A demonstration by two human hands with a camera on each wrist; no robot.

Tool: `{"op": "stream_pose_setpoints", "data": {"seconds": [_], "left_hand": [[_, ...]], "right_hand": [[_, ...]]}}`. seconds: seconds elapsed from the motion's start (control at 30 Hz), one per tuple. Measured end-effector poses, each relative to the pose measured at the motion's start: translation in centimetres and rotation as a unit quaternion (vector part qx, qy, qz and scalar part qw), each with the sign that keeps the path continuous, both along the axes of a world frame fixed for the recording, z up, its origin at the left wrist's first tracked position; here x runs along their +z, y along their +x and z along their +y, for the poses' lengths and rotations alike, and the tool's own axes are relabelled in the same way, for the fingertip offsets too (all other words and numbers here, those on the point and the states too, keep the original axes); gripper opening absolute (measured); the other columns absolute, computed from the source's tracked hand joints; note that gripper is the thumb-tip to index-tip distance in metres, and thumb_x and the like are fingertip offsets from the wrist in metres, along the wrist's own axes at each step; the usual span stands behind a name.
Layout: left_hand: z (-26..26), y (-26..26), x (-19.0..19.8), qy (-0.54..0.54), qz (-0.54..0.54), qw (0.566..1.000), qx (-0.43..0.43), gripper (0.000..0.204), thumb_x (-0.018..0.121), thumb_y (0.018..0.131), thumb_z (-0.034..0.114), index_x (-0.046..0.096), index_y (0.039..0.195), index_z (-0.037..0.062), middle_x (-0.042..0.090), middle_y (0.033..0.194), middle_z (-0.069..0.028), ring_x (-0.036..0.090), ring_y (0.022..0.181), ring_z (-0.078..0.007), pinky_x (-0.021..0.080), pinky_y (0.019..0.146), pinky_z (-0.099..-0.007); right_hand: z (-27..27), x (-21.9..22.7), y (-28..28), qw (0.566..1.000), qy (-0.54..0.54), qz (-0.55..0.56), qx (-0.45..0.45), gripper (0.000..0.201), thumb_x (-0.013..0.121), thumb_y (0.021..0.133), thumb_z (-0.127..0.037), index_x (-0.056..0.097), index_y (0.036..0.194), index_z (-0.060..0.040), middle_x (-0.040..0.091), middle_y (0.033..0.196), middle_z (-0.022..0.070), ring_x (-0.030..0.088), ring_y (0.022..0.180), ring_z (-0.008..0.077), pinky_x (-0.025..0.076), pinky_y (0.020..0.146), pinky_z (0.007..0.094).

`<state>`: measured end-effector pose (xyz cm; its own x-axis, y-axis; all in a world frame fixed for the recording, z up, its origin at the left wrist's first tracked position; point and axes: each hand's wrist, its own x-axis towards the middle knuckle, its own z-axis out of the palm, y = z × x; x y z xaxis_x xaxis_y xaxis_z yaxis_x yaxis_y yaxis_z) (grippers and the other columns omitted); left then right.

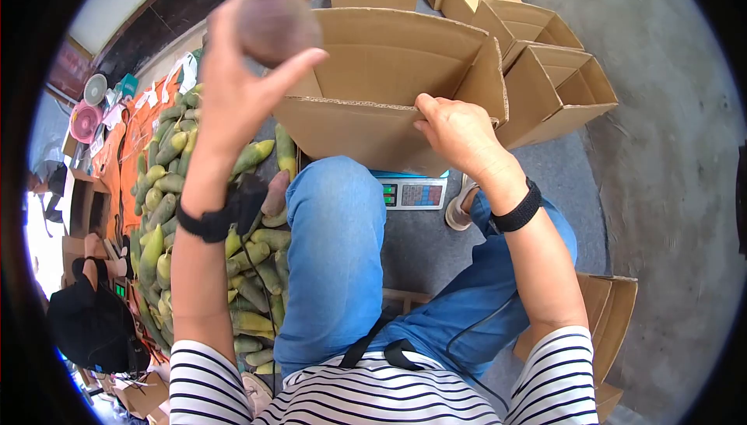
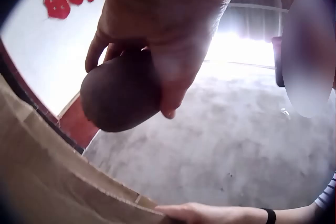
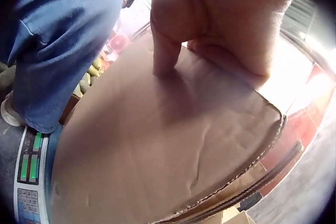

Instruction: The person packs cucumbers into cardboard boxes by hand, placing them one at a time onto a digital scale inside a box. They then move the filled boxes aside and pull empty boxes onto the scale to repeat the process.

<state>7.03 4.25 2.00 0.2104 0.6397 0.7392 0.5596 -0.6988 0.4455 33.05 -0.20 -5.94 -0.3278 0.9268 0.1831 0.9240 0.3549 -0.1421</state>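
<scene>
Up at the left of the box, my left hand [image 1: 237, 94] holds a blurred purple radish [image 1: 278, 22], thumb on one side and fingers on the other. The left wrist view shows the rounded purple radish [image 2: 123, 92] in the grasp of the same hand. My right hand [image 1: 461, 133] grips the near rim of an open cardboard box [image 1: 350, 125]. In the right wrist view, the thumb of the right hand [image 3: 210, 24] presses on the box's outer wall [image 3: 136, 145]. Under the box sits a digital scale [image 1: 416, 193] with lit green displays. The box's floor is hidden.
Many green radishes [image 1: 253, 250] lie piled at my left, with an orange sheet [image 1: 117, 157] behind them. More open boxes [image 1: 560, 87] stand at the right and far side. My bent knee [image 1: 334, 192] is close to the box and scale.
</scene>
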Motion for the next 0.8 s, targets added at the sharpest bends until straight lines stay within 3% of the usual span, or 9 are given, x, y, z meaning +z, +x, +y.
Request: {"op": "stream_pose_setpoints", "data": {"seconds": [0.1, 0.17, 0.23, 0.37, 0.43, 0.5, 0.6, 0.67, 0.8], "left_hand": [[2.0, 1.4, -3.3, -0.131, 0.104, 0.985, -0.051, 0.062, 0.079, 0.075, 0.03, 0.05, 0.121, 0.0015, 0.06, 0.114, -0.0173, 0.06, 0.107, -0.0281, 0.046, 0.093, -0.0388], [1.7, 0.6, -5.2, -0.142, 0.09, 0.985, -0.046, 0.049, 0.075, 0.081, 0.023, 0.052, 0.118, 0.0002, 0.063, 0.109, -0.017, 0.062, 0.102, -0.0261, 0.049, 0.09, -0.0366], [0.4, -1.5, -6.2, -0.184, -0.035, 0.982, -0.013, 0.035, 0.068, 0.086, 0.014, 0.054, 0.114, -0.0006, 0.065, 0.103, -0.0146, 0.064, 0.095, -0.0212, 0.051, 0.085, -0.0324], [-1.2, -8.7, -10.6, -0.186, -0.065, 0.975, 0.107, 0.021, 0.062, 0.091, 0.01, 0.057, 0.109, 0.0005, 0.065, 0.097, -0.0076, 0.063, 0.088, -0.013, 0.051, 0.079, -0.0271], [-1.7, -12.2, -14.8, -0.25, -0.059, 0.956, 0.144, 0.021, 0.064, 0.089, 0.012, 0.058, 0.104, 0.0001, 0.064, 0.09, -0.0093, 0.062, 0.082, -0.0152, 0.051, 0.075, -0.0283], [-2.4, -15.8, -20.0, -0.295, 0.073, 0.934, 0.186, 0.027, 0.067, 0.084, 0.015, 0.056, 0.103, -0.001, 0.061, 0.084, -0.0129, 0.061, 0.078, -0.0194, 0.05, 0.074, -0.0299], [-4.4, -17.4, -25.9, -0.422, 0.125, 0.868, 0.228, 0.038, 0.07, 0.079, 0.019, 0.055, 0.106, -0.0024, 0.061, 0.089, -0.02, 0.063, 0.084, -0.0297, 0.05, 0.08, -0.0356], [-5.1, -19.6, -32.1, -0.422, 0.17, 0.862, 0.225, 0.046, 0.071, 0.077, 0.022, 0.054, 0.112, -0.0019, 0.062, 0.101, -0.024, 0.061, 0.098, -0.0377, 0.048, 0.087, -0.0419], [-4.9, -18.2, -35.6, -0.463, 0.19, 0.828, 0.253, 0.061, 0.073, 0.074, 0.025, 0.049, 0.124, -0.0006, 0.055, 0.119, -0.0264, 0.054, 0.11, -0.0426, 0.046, 0.093, -0.0458]], "right_hand": [[-0.2, -0.2, 0.1, 1.0, 0.002, 0.009, 0.007, 0.019, 0.063, 0.086, -0.019, 0.051, 0.089, -0.0047, 0.065, 0.08, 0.014, 0.065, 0.079, 0.0346, 0.052, 0.067, 0.0441], [-0.2, -0.4, 0.2, 0.999, 0.024, 0.022, 0.015, 0.017, 0.065, 0.083, -0.019, 0.055, 0.089, -0.005, 0.066, 0.078, 0.0143, 0.066, 0.078, 0.0331, 0.053, 0.069, 0.043], [-0.2, -0.5, 0.5, 0.999, 0.028, 0.023, 0.018, 0.017, 0.064, 0.083, -0.018, 0.055, 0.088, -0.0048, 0.066, 0.078, 0.0147, 0.066, 0.078, 0.0335, 0.053, 0.069, 0.0433], [0.0, -0.2, 0.2, 0.999, 0.021, 0.021, 0.032, 0.016, 0.064, 0.083, -0.017, 0.055, 0.087, -0.0041, 0.065, 0.078, 0.0155, 0.066, 0.078, 0.0342, 0.052, 0.068, 0.0442], [0.0, -0.3, -0.1, 0.999, 0.028, 0.012, 0.025, 0.017, 0.065, 0.083, -0.017, 0.054, 0.085, -0.0037, 0.065, 0.078, 0.0155, 0.066, 0.078, 0.0344, 0.052, 0.068, 0.0446], [0.0, -0.1, -0.2, 0.999, 0.027, 0.011, 0.021, 0.019, 0.066, 0.082, -0.017, 0.053, 0.085, -0.0032, 0.064, 0.078, 0.0157, 0.065, 0.079, 0.0348, 0.051, 0.068, 0.0445], [0.0, 0.2, -0.3, 1.0, 0.018, 0.011, 0.019, 0.019, 0.066, 0.082, -0.015, 0.051, 0.084, -0.0028, 0.063, 0.078, 0.0152, 0.064, 0.078, 0.0348, 0.051, 0.068, 0.044], [0.0, 0.4, -0.4, 1.0, 0.017, 0.013, 0.018, 0.02, 0.065, 0.082, -0.014, 0.049, 0.083, -0.0029, 0.063, 0.078, 0.0146, 0.064, 0.078, 0.0345, 0.05, 0.068, 0.0439], [0.0, 0.6, -0.8, 1.0, 0.005, 0.008, 0.01, 0.02, 0.066, 0.082, -0.014, 0.049, 0.083, -0.0034, 0.063, 0.078, 0.0142, 0.064, 0.077, 0.0339, 0.05, 0.067, 0.0438]]}}
